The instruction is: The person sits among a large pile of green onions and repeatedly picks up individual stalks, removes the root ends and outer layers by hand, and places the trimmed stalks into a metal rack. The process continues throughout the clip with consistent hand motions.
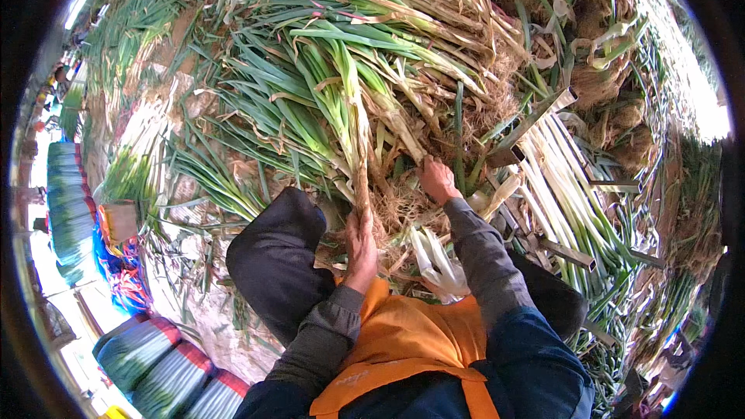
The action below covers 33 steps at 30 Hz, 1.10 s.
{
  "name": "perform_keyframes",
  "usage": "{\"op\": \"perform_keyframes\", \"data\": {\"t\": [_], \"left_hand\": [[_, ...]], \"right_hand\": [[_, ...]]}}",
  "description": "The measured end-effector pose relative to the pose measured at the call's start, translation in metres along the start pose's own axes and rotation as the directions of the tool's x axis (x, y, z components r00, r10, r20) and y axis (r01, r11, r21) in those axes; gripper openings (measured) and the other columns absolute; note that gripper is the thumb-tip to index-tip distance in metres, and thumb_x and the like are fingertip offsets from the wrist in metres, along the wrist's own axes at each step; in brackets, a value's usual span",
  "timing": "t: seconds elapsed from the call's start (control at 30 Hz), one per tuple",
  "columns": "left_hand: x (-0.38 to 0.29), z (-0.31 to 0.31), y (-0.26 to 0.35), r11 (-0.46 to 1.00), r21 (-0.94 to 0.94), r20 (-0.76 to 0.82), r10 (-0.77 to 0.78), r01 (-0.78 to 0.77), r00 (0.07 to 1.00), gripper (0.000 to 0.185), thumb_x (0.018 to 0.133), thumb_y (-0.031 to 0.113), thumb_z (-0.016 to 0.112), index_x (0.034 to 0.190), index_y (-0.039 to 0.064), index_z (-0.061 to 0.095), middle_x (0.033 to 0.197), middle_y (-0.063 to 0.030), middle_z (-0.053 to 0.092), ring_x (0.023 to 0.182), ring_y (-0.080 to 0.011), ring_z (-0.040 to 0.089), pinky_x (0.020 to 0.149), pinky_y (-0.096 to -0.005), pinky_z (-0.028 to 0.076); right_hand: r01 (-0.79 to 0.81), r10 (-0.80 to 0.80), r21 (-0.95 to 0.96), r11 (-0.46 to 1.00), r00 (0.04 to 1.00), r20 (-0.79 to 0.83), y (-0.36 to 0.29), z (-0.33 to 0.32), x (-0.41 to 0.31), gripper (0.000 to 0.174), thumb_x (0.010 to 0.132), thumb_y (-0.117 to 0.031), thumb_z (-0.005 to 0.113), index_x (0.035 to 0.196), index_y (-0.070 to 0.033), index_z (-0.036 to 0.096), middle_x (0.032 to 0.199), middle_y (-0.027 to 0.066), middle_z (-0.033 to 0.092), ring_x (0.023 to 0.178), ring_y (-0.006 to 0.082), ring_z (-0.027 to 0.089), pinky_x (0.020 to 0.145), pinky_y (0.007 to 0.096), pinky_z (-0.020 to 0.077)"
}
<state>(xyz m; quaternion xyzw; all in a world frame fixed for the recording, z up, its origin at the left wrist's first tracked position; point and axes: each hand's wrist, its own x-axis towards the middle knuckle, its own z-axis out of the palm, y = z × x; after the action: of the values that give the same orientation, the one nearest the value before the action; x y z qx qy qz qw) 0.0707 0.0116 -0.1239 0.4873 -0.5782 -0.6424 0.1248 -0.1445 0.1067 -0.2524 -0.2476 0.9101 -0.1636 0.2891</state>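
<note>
My left hand [362, 247] holds the brownish lower end of a long green onion [359, 169], whose leaves point away from me. To the right, my right hand [439, 179] grips the root end of another green onion [404, 134], still in its dry outer skin. Both stalks lie against a large heap of unpeeled green onions [372, 6] with soil-stained roots. Between my hands are tangled roots [401, 203]. Pale peeled-off skins [433, 259] rest in front of my orange apron [407, 326].
On my right, a rack of square metal tubes [567, 253] holds white, cleaned green onions [573, 192]. Piled root trimmings [599, 84] lie beyond it. At left are loose green onions [139, 145], wrapped bundles [163, 361] and blue and red ties [119, 279]. Leaf scraps litter the ground.
</note>
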Motion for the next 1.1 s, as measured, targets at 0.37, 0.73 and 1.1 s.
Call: {"op": "perform_keyframes", "data": {"t": [0.37, 0.73, 1.1], "left_hand": [[0.026, 0.021, -0.049, 0.966, -0.238, 0.142, -0.066, 0.099, 0.988, 0.055, 0.103, 0.045, 0.048, 0.132, -0.002, 0.047, 0.108, -0.0130, 0.052, 0.096, -0.0240, 0.050, 0.087, -0.0384, 0.042], [-0.052, 0.083, 0.045, 0.526, -0.603, 0.725, 0.047, 0.600, 0.687, 0.043, 0.099, 0.026, 0.061, 0.135, 0.005, 0.052, 0.132, -0.0087, 0.061, 0.122, -0.0227, 0.058, 0.106, -0.0404, 0.046], [-0.108, 0.095, 0.076, 0.789, -0.498, 0.684, 0.104, 0.359, 0.722, 0.053, 0.082, 0.018, 0.083, 0.126, 0.003, 0.056, 0.117, -0.0052, 0.065, 0.103, -0.0158, 0.062, 0.092, -0.0300, 0.051]], "right_hand": [[-0.381, 0.016, 0.818, 0.431, 0.910, 0.415, -0.011, -0.205, -0.263, 0.042, 0.102, -0.035, 0.054, 0.120, 0.002, 0.059, 0.074, -0.0004, 0.053, 0.057, 0.0091, 0.048, 0.052, 0.0237, 0.0393], [-0.443, -0.372, 0.519, -0.731, 0.896, 0.240, -0.004, -0.117, -0.470, 0.059, 0.092, -0.035, 0.067, 0.131, 0.006, 0.052, 0.068, 0.0008, 0.052, 0.048, 0.0091, 0.047, 0.044, 0.0246, 0.0394], [-0.064, 0.016, 0.872, 0.485, 0.998, 0.065, -0.011, -0.178, -0.445, 0.061, 0.093, -0.042, 0.063, 0.132, 0.004, 0.054, 0.116, 0.0113, 0.065, 0.106, 0.0193, 0.060, 0.093, 0.0323, 0.0474]]}}
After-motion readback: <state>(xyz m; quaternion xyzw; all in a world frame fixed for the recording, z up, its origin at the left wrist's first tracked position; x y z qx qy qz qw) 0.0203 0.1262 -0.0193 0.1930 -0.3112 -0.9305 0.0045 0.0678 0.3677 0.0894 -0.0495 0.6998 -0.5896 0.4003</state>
